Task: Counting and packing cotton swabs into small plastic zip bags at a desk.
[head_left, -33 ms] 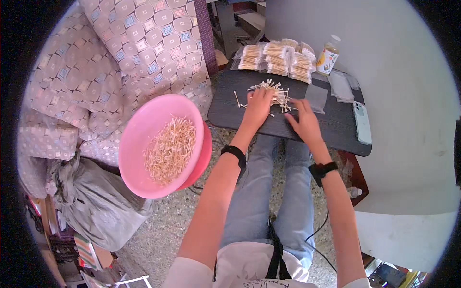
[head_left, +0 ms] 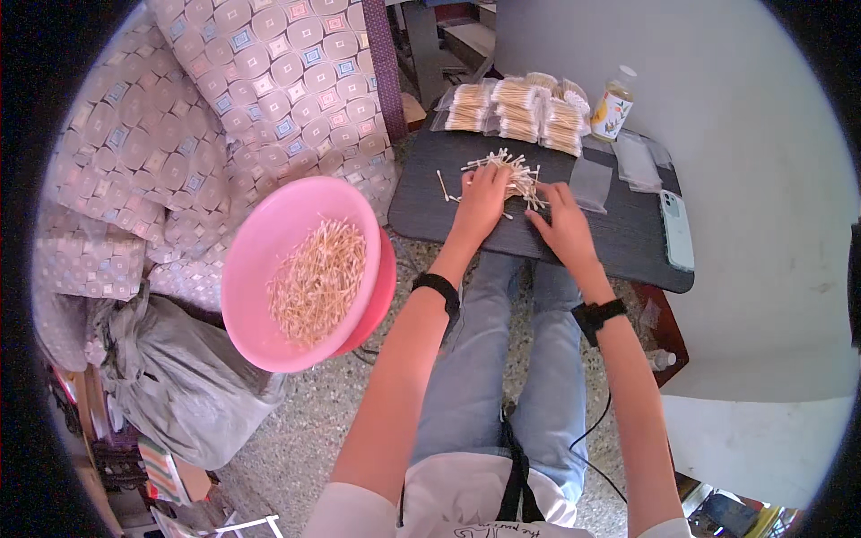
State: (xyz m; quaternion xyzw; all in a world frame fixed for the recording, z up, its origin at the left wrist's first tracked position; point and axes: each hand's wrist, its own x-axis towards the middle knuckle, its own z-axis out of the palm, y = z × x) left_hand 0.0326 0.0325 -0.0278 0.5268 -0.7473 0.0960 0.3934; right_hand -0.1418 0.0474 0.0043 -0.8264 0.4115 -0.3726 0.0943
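A loose pile of cotton swabs (head_left: pixel 517 170) lies on the dark folding table (head_left: pixel 619 238). My left hand (head_left: pixel 484 199) rests over the left side of this pile, its fingers bent round some swabs and the thumb mostly hidden. At the pile's right edge is my right hand (head_left: pixel 563 222), thumb and forefinger apart, with the fingertips touching or very close to the swab ends. One stray swab (head_left: pixel 442 186) lies apart on the left. A clear flat bag (head_left: pixel 590 186) lies just beyond my right fingers.
Filled bags of swabs (head_left: pixel 517 108) line the table's back edge beside a bottle (head_left: pixel 613 106). More clear bags (head_left: pixel 637 161) and a phone (head_left: pixel 676 229) lie on the right. A pink basin (head_left: pixel 247 287) of loose swabs stands left, near a grey sack (head_left: pixel 193 386). A wall (head_left: pixel 762 224) borders the right.
My right hand has shifted slightly left, closer to the pile, and its fingers have drawn in a little. The left hand stays over the swabs.
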